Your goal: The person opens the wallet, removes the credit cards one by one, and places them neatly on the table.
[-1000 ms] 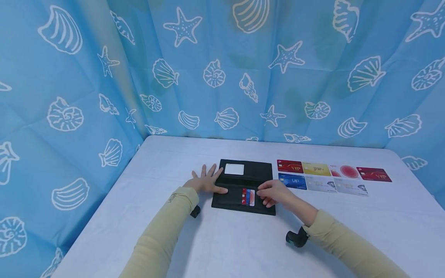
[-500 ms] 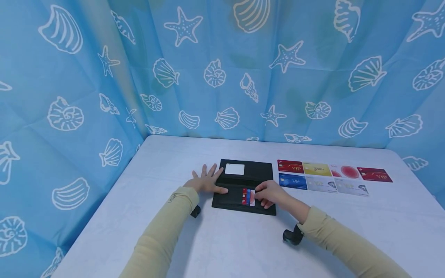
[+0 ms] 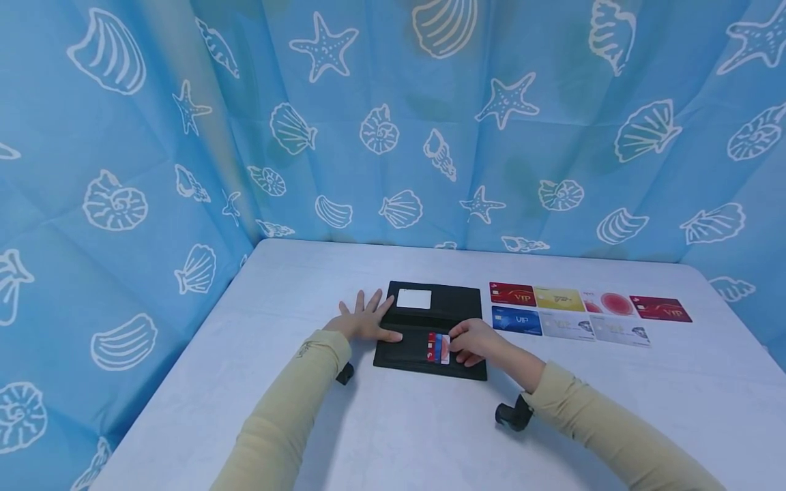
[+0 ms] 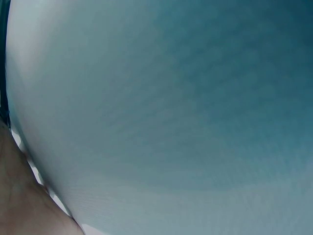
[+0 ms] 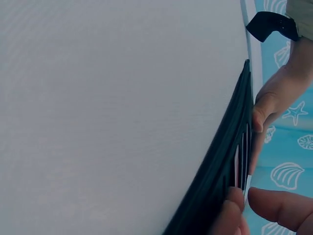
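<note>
A black wallet (image 3: 451, 303) lies unfolded on the table, a white square on its far flap. In its near half, several cards overlap in slots; the outermost is a white and red card (image 3: 445, 349). My left hand (image 3: 364, 323) rests spread on the wallet's left side, thumb on the near half. My right hand (image 3: 480, 339) pinches the outer card's right edge between thumb and forefinger. In the right wrist view, the thumb (image 5: 276, 205) and forefinger stand on either side of the card edges. The left wrist view shows mostly pale cloth.
Right of the wallet, cards lie in two rows: a red VIP card (image 3: 512, 293), a yellow card (image 3: 559, 299), a blue card (image 3: 516, 320), silver ones (image 3: 568, 326) and others. A white cloth (image 3: 405, 436) covers the table. A blue shell-print curtain (image 3: 393, 136) hangs behind.
My right hand has moved left, from the near half's right part to the outer card's edge, and has stayed there over the last half second. My left hand and the wallet have not moved.
</note>
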Demonstrator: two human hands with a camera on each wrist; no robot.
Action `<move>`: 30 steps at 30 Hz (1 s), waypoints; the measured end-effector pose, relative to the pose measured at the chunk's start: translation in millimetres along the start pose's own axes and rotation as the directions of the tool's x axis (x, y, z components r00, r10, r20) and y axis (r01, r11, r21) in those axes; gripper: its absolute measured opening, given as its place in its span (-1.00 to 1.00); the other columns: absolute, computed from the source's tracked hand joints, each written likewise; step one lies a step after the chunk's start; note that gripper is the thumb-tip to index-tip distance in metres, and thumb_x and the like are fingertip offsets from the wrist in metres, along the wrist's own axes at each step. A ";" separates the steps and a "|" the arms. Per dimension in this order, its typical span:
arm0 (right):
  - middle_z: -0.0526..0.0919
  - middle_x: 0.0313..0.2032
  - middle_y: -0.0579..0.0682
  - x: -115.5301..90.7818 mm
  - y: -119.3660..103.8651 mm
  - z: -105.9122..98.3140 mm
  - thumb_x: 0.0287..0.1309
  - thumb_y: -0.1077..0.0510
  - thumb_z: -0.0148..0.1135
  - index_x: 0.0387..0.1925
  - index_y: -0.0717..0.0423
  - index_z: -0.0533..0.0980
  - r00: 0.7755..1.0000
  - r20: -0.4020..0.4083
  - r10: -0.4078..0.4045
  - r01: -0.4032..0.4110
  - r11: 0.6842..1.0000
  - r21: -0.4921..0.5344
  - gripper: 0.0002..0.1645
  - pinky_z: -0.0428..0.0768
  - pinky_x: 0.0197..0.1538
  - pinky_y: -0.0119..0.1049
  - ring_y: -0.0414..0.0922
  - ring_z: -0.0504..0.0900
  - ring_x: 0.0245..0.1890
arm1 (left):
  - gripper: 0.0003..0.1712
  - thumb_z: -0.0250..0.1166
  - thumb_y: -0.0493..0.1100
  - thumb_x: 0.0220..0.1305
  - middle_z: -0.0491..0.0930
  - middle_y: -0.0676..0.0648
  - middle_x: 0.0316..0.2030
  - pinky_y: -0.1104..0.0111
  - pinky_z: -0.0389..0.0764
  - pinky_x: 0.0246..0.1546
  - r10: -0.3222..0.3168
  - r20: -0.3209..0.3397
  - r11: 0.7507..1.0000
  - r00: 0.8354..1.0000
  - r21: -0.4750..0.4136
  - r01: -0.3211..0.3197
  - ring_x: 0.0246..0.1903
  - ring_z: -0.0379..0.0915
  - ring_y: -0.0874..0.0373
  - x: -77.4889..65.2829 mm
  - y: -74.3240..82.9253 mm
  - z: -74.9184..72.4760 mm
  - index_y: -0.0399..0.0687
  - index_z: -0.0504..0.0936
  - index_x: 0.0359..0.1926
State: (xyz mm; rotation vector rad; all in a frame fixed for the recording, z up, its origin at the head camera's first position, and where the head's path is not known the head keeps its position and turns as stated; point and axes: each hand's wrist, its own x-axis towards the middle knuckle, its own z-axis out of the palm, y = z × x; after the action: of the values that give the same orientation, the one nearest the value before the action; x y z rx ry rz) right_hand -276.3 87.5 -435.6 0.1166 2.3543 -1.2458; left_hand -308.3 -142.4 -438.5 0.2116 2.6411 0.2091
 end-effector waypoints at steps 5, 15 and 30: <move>0.57 -0.30 0.16 -0.6 -3.1 -0.3 0.12 0.26 0.18 -0.10 0.32 0.42 1.000 0.004 0.014 -0.014 1.000 0.017 -0.69 0.60 -0.45 -0.37 -0.12 0.56 -0.56 | 0.07 0.04 0.48 0.04 -0.41 0.00 0.44 -0.22 -0.43 0.23 -0.007 -0.001 1.000 1.000 -0.002 0.007 0.38 -0.65 -0.13 1.0 -0.4 1.0 0.28 -0.25 0.43; 0.59 -0.42 0.10 1.3 -2.6 1.8 0.08 0.22 0.25 -0.17 0.31 0.43 1.000 -0.012 0.007 -0.007 1.000 0.016 -0.70 0.57 -0.47 -0.40 -0.16 0.54 -0.64 | 0.07 0.05 0.48 0.04 -0.41 0.00 0.44 -0.22 -0.42 0.23 -0.003 -0.003 1.000 1.000 -0.004 0.003 0.38 -0.64 -0.14 3.8 -0.8 2.3 0.28 -0.25 0.43; 0.58 -0.55 0.06 7.4 -2.2 3.5 0.06 0.22 0.28 -0.24 0.26 0.42 0.999 0.001 0.035 -0.035 0.999 0.022 -0.73 0.50 -0.56 -0.48 -0.19 0.52 -0.72 | 0.06 0.05 0.48 0.05 -0.40 -0.01 0.44 -0.22 -0.42 0.23 -0.001 -0.005 1.000 1.000 0.000 0.001 0.38 -0.64 -0.14 2.0 0.5 0.7 0.28 -0.24 0.43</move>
State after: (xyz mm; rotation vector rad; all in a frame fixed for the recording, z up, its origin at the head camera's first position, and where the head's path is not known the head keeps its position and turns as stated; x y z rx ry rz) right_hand -282.1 82.4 -438.9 0.1648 2.3285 -1.2556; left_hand -309.6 -141.5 -440.0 0.2098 2.6457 0.2092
